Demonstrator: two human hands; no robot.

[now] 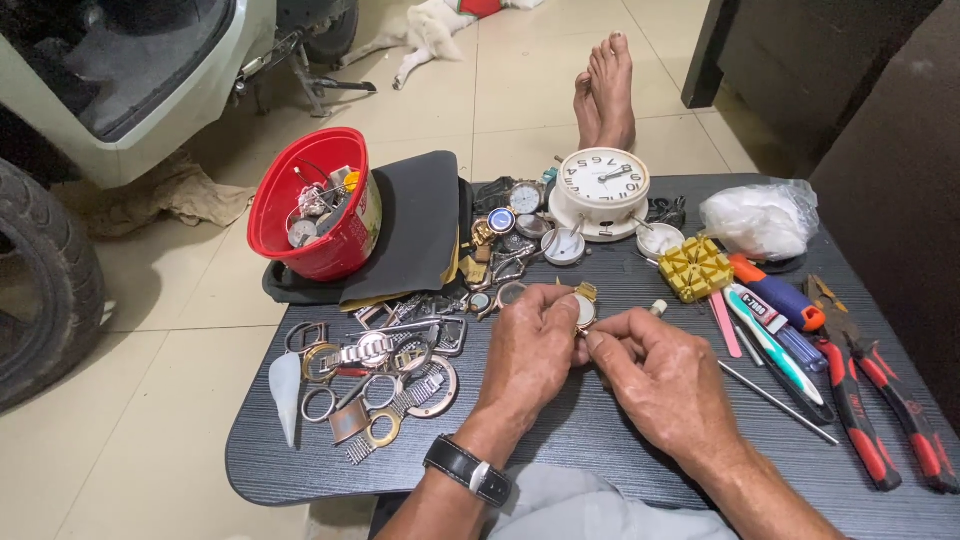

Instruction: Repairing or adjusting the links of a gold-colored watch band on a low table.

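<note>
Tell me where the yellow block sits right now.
In the head view, the yellow block lies on the table right of centre, just beyond the right hand, between the white clock and the blue-handled tool.

Both hands together at centre: left hand [532, 352], right hand [662, 378], fingers curled, fingertips meeting.

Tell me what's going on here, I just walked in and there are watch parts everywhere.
A person sits at a low dark table, both hands on a small gold-cased watch. The left hand grips it while the right hand pinches at its edge. Loose watch cases and bands lie to the left, a white alarm clock and red basket behind, and red-handled pliers to the right.
</note>
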